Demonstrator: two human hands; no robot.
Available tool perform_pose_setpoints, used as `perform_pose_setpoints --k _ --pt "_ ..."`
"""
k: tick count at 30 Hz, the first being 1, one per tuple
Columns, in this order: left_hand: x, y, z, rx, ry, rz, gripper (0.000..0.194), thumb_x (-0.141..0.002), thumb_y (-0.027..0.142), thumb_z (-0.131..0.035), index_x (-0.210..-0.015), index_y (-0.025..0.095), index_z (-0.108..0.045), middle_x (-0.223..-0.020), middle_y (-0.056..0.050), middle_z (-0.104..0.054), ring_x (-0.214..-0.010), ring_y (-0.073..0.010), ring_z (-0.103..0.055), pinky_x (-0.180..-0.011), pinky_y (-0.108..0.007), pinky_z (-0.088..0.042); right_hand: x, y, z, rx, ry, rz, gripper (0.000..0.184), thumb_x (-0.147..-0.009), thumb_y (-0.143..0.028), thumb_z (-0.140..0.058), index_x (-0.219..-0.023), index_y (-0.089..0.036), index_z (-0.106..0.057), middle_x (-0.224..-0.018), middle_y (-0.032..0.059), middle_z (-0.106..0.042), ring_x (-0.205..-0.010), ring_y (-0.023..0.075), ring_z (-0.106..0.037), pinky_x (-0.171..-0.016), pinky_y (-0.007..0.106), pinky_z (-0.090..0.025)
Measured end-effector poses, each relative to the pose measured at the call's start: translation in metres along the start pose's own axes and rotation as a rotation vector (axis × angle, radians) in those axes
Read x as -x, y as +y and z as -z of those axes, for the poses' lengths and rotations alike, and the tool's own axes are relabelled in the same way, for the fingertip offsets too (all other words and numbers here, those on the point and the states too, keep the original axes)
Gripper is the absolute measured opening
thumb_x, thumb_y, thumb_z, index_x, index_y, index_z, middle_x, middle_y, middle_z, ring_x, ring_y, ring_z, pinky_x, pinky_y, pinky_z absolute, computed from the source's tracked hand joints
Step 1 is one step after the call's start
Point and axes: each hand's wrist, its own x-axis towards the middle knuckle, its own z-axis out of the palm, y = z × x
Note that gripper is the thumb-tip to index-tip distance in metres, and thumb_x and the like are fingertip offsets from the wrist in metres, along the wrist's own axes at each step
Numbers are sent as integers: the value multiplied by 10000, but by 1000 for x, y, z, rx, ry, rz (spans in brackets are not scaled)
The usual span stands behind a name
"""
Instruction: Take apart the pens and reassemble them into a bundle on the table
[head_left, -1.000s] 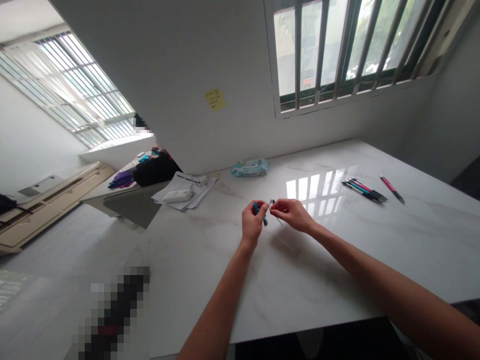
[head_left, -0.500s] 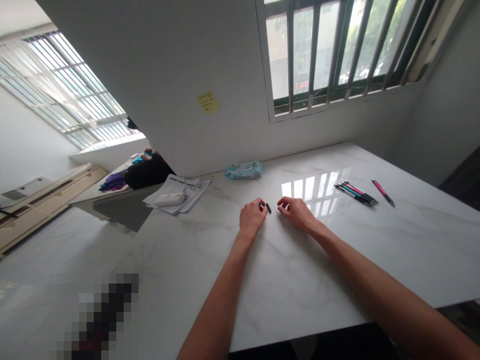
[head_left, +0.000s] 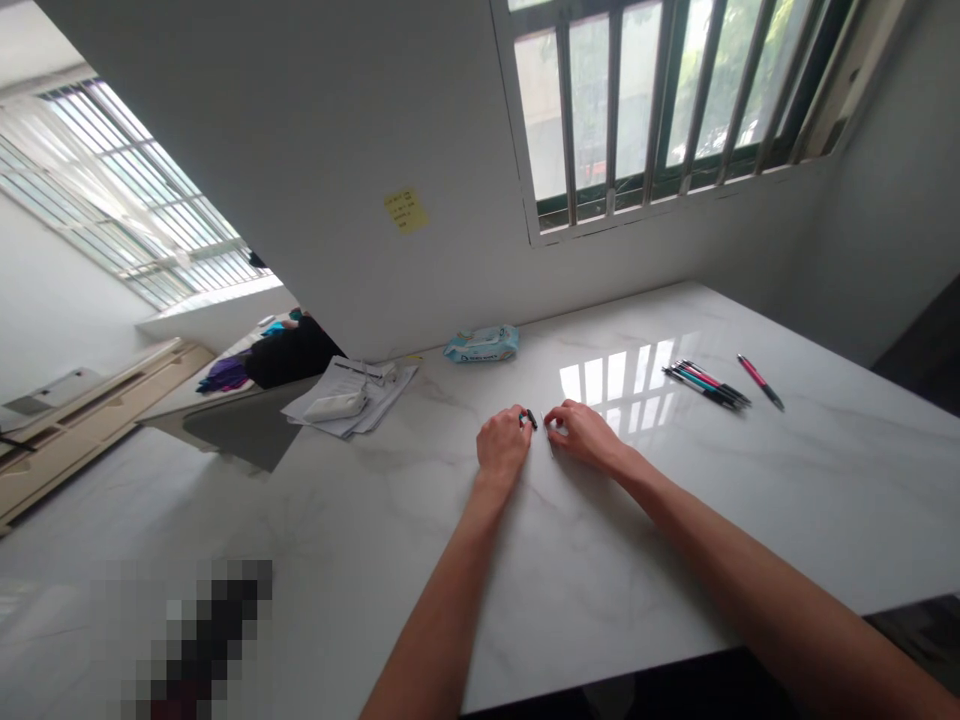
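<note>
Near the middle of the white marble-patterned table [head_left: 420, 560], my left hand [head_left: 502, 442] is closed around a pen barrel [head_left: 532, 420]. Its black end pokes out past my fingertips, and a bit of teal shows between them; the rest is hidden in my grip. Just to the right, my right hand [head_left: 583, 434] pinches a thin, pale stick like a pen refill [head_left: 551, 447], pointing roughly toward and away from me. A small gap separates the barrel from the stick. Farther right lie several click pens [head_left: 705, 384] in a bundle, with one pink-and-black pen [head_left: 760, 382] apart from them.
At the back, against the wall, lies a pack of wipes [head_left: 482, 345]. Papers [head_left: 360, 395] with a white object [head_left: 335, 403] on them rest at the back left. A yellow note [head_left: 406, 211] is stuck to the wall, left of the barred window [head_left: 637, 110].
The view has shifted slightly. My right hand has come a little nearer my left hand, and more of the thin stick shows below its fingers. Both hands keep their holds.
</note>
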Motion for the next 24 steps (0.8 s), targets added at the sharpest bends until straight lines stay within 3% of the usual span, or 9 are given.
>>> perform_pose_setpoints --k 6,16,24 --pt "4 -2 5 -92 -76 -16 191 -938 281 -664 -1101 261 -763 -1084 -79 -756 -993 -230 -707 -869 -296 -523 -1 -1 -2 -9 -8 0 275 -925 -244 -646 -1170 -229 -770 -1066 85 -680 -968 212 -651 -814 267 -429" --pt "-4 3 -2 -125 -59 15 197 -954 334 -636 -978 228 -801 -966 -129 -785 -932 -276 -736 -793 -328 -535 -1 1 -8 0 6 51 296 -929 -214 -623 -1186 -250 -766 -1045 86 -662 -996 223 -637 -847 276 -427" --pt "-7 -3 5 -111 -20 49 268 -1003 342 -556 -1054 240 -798 -1008 -128 -779 -941 -282 -728 -799 -345 -538 -1 0 -8 1 -8 60 315 -929 -199 -628 -1211 -251 -760 -1057 90 -661 -1002 218 -636 -867 275 -426"
